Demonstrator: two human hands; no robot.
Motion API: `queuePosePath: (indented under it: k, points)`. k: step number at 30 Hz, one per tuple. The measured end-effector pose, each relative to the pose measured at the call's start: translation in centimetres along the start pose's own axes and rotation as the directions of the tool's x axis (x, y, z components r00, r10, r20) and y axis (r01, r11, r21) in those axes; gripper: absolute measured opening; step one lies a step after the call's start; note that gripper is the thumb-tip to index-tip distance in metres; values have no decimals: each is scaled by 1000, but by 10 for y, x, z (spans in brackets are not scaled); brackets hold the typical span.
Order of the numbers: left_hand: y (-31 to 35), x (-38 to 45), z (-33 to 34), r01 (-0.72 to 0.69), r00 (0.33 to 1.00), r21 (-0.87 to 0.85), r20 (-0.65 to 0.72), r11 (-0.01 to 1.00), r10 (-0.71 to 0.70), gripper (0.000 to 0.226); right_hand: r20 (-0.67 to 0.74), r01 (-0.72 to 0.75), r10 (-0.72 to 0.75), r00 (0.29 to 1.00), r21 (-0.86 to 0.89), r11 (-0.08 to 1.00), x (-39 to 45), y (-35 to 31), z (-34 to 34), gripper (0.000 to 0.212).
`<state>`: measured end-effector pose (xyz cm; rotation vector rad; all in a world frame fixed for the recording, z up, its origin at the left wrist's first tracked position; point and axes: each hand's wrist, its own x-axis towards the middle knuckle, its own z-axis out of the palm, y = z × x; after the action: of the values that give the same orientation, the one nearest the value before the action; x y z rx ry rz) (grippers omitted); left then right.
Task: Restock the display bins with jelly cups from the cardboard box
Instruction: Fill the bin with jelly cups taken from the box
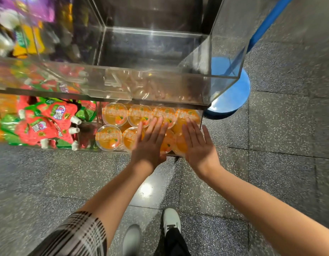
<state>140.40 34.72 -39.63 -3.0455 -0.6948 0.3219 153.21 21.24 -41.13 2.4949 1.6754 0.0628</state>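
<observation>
Both flat: left hand (148, 145) and right hand (198, 145) press straight-fingered, gripping nothing, on round orange-lidded jelly cups (109, 137) in the lower clear acrylic bin (99, 134); I should level them gently, evenly.

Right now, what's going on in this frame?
A person is restocking a clear display bin. Both hands are flat and open over the orange jelly cups in the lower bin: the left hand rests on cups in the middle, the right hand on those at the bin's right end. Neither grips a cup; they seem to be pressing or levelling the pile. The upper bin directly above is empty. Red strawberry pouches fill the neighbouring bin. No cardboard box is in view.
</observation>
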Motion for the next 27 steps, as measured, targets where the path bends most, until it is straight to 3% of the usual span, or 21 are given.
queuePosePath:
  k: [4, 7, 11, 13, 15, 17, 21, 24, 27]
  points:
    - [2, -2, -8, 31, 998, 69, 52, 997, -35, 124, 74, -50, 48, 996, 31, 998, 0, -6, -6, 102]
    - [2, -3, -17, -7, 998, 84, 59, 996, 2, 121, 93, -71, 64, 994, 71, 995, 0, -8, -16, 107]
    - [3, -10, -28, 55, 994, 120, 92, 991, -66, 127, 176, -109, 90, 980, 106, 988, 4, -10, -27, 112]
    - [2, -14, -32, 48, 993, 35, 104, 998, -52, 128, 229, -107, 81, 970, 102, 989, 4, -10, -32, 121]
    - [0, -20, -37, 50, 978, -127, 208, 991, -23, 120, 261, -94, 62, 963, 109, 990, 0, -9, -40, 127]
    - [-1, -30, -52, 94, 967, -295, 252, 951, -17, 109, 311, -71, 30, 950, 122, 990, -6, -11, -59, 119]
    - [-17, -65, -98, 213, 952, -562, 304, 799, -40, 76, 482, -6, -63, 874, 139, 990, -10, -21, -135, 65]
    - [-38, -100, -144, 300, 942, -620, 313, 725, -123, 55, 553, -21, -101, 827, 210, 977, -4, -34, -206, 37]
    - [-60, -145, -191, 479, 863, -598, 453, 643, -222, 51, 621, -58, -134, 773, 280, 958, 1, -58, -273, 31]
